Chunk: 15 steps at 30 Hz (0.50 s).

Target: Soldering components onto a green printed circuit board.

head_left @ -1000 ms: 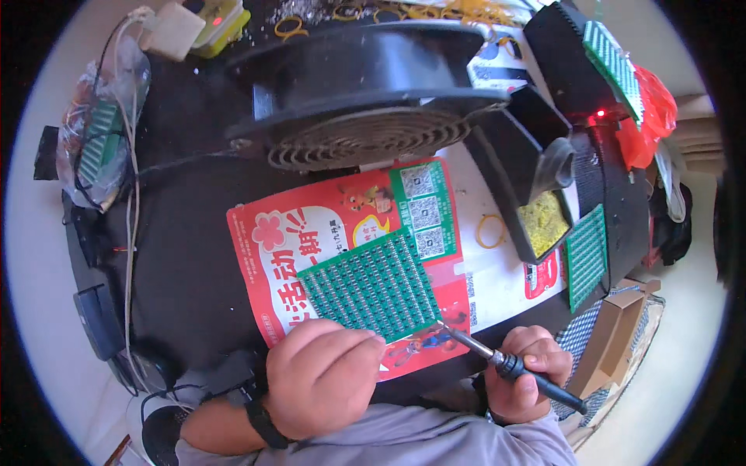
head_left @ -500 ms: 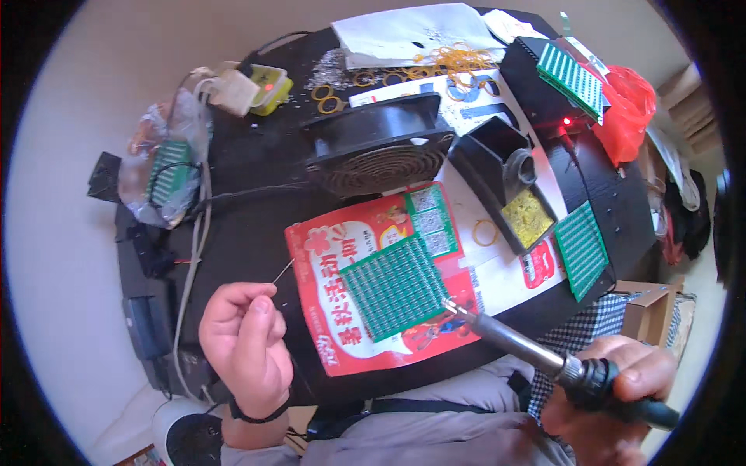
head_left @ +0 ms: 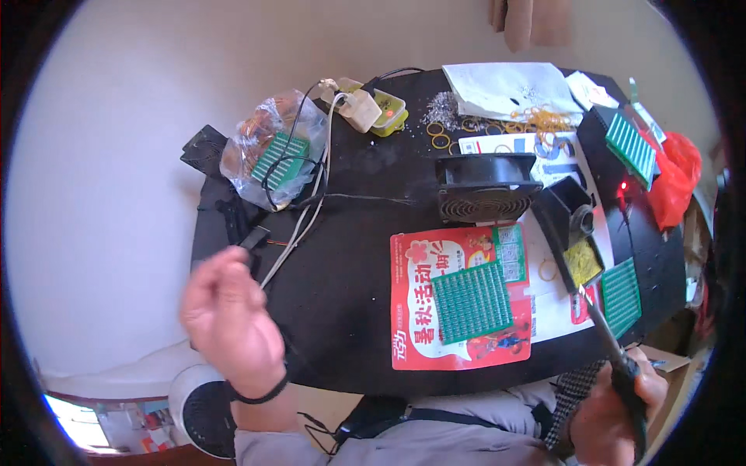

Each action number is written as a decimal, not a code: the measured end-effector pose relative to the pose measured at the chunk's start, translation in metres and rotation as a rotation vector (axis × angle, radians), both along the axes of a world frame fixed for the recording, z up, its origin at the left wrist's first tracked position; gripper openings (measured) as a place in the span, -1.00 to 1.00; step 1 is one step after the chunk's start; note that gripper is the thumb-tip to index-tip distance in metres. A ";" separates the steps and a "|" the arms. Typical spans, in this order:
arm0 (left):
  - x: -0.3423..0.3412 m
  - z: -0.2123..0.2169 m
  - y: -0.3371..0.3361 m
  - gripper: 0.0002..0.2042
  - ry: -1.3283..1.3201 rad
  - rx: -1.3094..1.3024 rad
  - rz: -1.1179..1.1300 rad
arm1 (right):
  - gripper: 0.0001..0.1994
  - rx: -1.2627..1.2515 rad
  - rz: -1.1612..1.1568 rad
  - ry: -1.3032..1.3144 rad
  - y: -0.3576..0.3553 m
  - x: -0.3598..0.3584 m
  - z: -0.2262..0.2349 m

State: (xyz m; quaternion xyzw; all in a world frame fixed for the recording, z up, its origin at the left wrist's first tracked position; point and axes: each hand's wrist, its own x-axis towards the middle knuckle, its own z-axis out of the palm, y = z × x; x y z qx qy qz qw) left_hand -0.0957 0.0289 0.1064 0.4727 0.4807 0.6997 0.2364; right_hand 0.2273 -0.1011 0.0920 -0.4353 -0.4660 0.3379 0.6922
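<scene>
My right hand (head_left: pixel 602 419) grips the handle of a soldering iron (head_left: pixel 608 330). The iron's tip is at the lower edge of the yellow sponge (head_left: pixel 583 262) on the black iron stand (head_left: pixel 566 210); whether it touches cannot be told. Raised over the table's left side, my left hand (head_left: pixel 233 322) is blurred, thumb and fingers closed in a pinch. The thin solder wire that showed in that pinch earlier cannot be made out now. A green circuit board panel (head_left: pixel 472 303) lies on a red printed sheet (head_left: pixel 412 311), with a smaller green board (head_left: pixel 510 255) at its upper right.
Behind the boards stands a black fan (head_left: pixel 486 190). Another green panel (head_left: pixel 622 297) lies right of the stand. A plastic bag (head_left: pixel 256 163) with a board and cables (head_left: pixel 311 210) occupy the left. Yellow rings (head_left: pixel 544 120) and a red bag (head_left: pixel 676 182) are at the back.
The view has shifted, so the table sits further right. The soldering iron's tip has left the circuit board panel for the stand's sponge. My left hand has moved left, away from the red sheet.
</scene>
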 end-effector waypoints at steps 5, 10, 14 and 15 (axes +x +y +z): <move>0.005 0.023 0.003 -0.88 -0.192 0.255 -0.146 | -0.73 0.169 -0.405 -0.644 0.038 0.004 -0.035; 0.041 -0.021 -0.001 -0.93 0.209 -0.178 -0.345 | -0.71 0.246 -0.436 -1.144 0.083 0.014 -0.032; 0.055 -0.051 0.005 -0.88 0.279 -0.323 -0.592 | -0.79 0.194 -0.493 -1.277 0.098 0.011 -0.051; 0.056 -0.054 0.005 -0.88 0.301 -0.353 -0.610 | -0.79 0.084 -0.387 -1.196 0.100 0.010 -0.051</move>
